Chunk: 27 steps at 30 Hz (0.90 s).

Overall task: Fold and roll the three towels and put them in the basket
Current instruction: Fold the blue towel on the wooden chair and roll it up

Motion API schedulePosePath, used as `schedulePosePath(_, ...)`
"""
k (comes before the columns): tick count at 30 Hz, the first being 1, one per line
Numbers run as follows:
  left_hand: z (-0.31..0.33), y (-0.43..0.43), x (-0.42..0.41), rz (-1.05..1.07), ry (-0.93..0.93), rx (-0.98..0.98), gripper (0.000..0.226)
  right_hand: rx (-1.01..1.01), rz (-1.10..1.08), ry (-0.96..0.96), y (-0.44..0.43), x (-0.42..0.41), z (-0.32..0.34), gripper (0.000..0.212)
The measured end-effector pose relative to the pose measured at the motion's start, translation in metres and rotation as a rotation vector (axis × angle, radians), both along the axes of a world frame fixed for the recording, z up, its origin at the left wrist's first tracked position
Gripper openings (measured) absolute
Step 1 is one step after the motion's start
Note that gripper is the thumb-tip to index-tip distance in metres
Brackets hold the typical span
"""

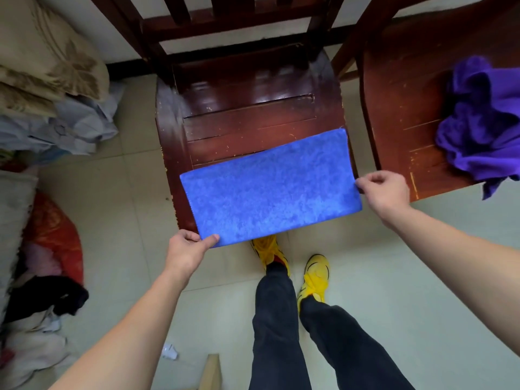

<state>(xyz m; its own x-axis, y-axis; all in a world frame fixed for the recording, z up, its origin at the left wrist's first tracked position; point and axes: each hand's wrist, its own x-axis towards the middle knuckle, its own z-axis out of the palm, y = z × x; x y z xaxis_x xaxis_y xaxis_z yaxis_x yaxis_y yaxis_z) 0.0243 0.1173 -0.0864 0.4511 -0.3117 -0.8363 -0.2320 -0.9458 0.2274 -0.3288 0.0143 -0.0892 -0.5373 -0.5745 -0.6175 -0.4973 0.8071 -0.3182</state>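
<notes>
A blue towel [270,190], folded into a flat rectangle, lies across the front of a dark wooden chair seat [247,108] and hangs a little past its front edge. My left hand [188,247] pinches the towel's near left corner. My right hand [384,190] pinches the towel's right edge. A crumpled purple towel [484,122] sits in a heap on a second wooden chair [399,94] at the right. No basket is in view.
Piled bedding and clothes [50,88] fill the left side, with a red bag [53,235] and black cloth [47,299] on the tiled floor. My legs and yellow shoes [315,274] stand just in front of the chair. A cardboard piece [211,370] lies near the bottom.
</notes>
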Motion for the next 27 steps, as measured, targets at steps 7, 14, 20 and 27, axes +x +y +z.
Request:
schedulePosePath(7,-0.004,-0.028,-0.021,-0.127,-0.307,-0.107,0.037,0.092,0.265,0.039,-0.032,0.024,-0.004,0.053)
schedulePosePath(14,-0.008,-0.052,-0.034,-0.164,-0.269,-0.096,0.041,0.098,0.115,-0.010,-0.018,0.010,-0.010,0.038)
schedulePosePath(20,-0.001,-0.077,-0.056,-0.124,-0.142,-0.320,0.018,0.052,0.042,-0.143,-0.012,-0.007,-0.019,0.029)
schedulePosePath(27,0.006,-0.099,-0.041,-0.094,-0.156,-0.356,0.038,-0.170,-0.034,-0.201,-0.039,-0.027,0.004,0.020)
